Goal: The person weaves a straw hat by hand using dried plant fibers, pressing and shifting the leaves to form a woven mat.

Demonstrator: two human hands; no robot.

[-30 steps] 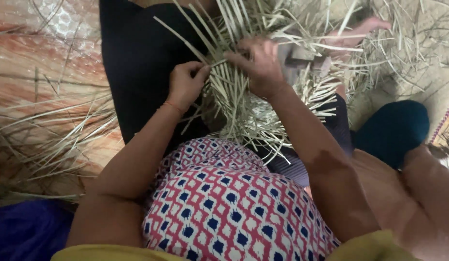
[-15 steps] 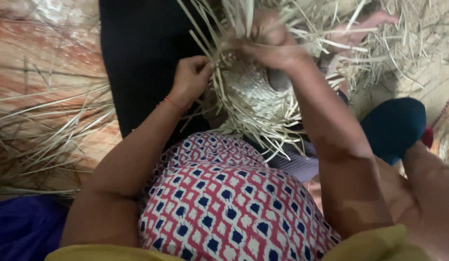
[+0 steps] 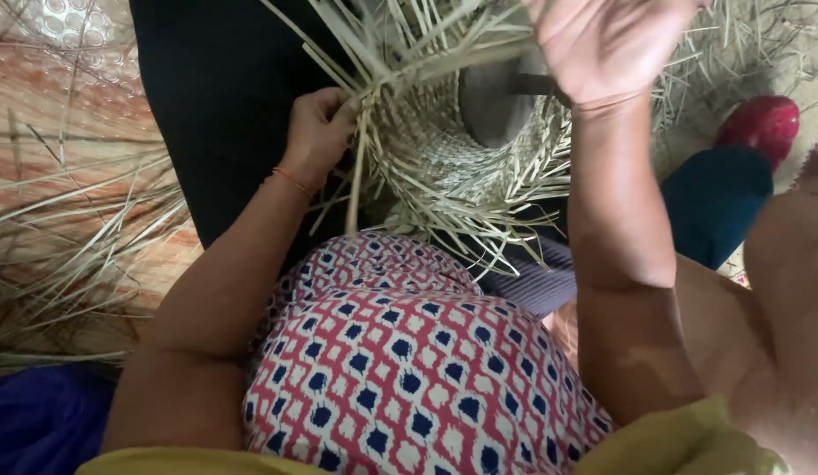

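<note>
A half-woven basket (image 3: 444, 167) of pale dry straw strips rests against my knee, with loose strip ends fanning out all around it. My left hand (image 3: 316, 132) is shut on the woven rim at its left side, pinching several strips. My right hand (image 3: 602, 44) is raised at the top, palm toward me. It is closed on a long straw strip (image 3: 462, 60) that runs taut from the weave up to the hand. A dark grey rounded object (image 3: 501, 105) sits inside the basket, partly hidden by strips.
Loose straw strips (image 3: 66, 237) lie in a heap on an orange patterned mat (image 3: 39, 97) at the left. A black cloth (image 3: 215, 105) lies behind the basket. A red rounded object (image 3: 761, 123) and teal cloth (image 3: 717, 198) are at the right. My knee wears red, white and blue patterned cloth (image 3: 400, 369).
My right hand has risen from the basket rim up to the top of the view, drawing a strip with it. The left hand has stayed on the rim. The view has moved closer.
</note>
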